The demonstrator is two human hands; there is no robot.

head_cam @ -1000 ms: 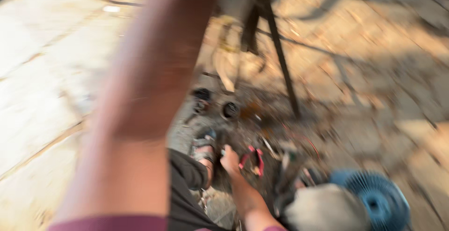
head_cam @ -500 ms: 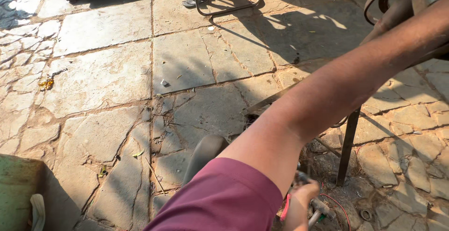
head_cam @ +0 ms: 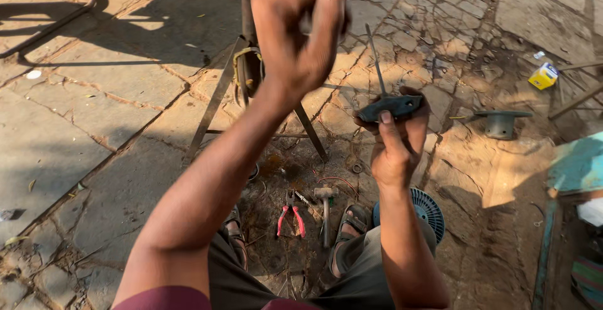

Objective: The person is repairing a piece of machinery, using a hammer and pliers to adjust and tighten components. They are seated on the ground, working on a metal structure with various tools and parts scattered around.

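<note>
My right hand [head_cam: 396,150] pinches a dark T-handled tool [head_cam: 391,104], shaft up toward the stand [head_cam: 251,59], where my raised left hand [head_cam: 298,30] curls around something I cannot make out; red pliers [head_cam: 291,217] and hammer [head_cam: 325,204] lie between my sandalled feet, within reach.

Pliers [head_cam: 291,217] left of hammer [head_cam: 325,212] on the ground between the sandalled feet [head_cam: 352,228], fan guard [head_cam: 427,209] right of them, stand [head_cam: 251,65] behind.

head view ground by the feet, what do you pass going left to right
red-handled pliers → hammer → blue ribbed fan cover → grey flanged metal part → small yellow box
</note>
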